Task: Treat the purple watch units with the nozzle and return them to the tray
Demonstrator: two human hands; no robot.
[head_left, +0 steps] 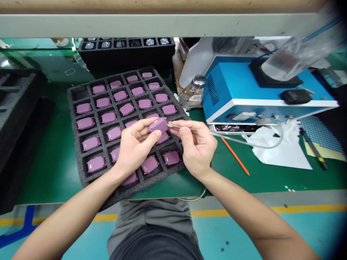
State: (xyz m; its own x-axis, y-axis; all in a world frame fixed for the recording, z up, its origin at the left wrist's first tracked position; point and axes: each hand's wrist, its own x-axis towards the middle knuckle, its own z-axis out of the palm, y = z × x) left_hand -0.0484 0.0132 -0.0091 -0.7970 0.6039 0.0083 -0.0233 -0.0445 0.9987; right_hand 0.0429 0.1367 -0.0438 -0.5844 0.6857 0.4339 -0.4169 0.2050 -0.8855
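Observation:
My left hand (137, 142) grips a purple watch case (158, 125) between thumb and fingers, above the foam tray (101, 184). My right hand (199, 146) is closed around a thin clear tube (193, 129). The tube's tip (170, 125) points at the right end of the case; whether it touches is too small to tell. From my right hand the tube curves away to the right, in front of a blue machine (230, 85). More purple cases (96, 164) lie in the tray's compartments, and the top left compartment (80, 93) holds none. My hands cover several compartments.
A glass bottle (191, 94) with a metal cap stands beside the blue machine. An orange stick (235, 156), white paper (273, 148) and a dark pen (313, 149) lie at right. Other foam trays (127, 56) stand behind and at left. A pale shelf bar (162, 26) crosses above.

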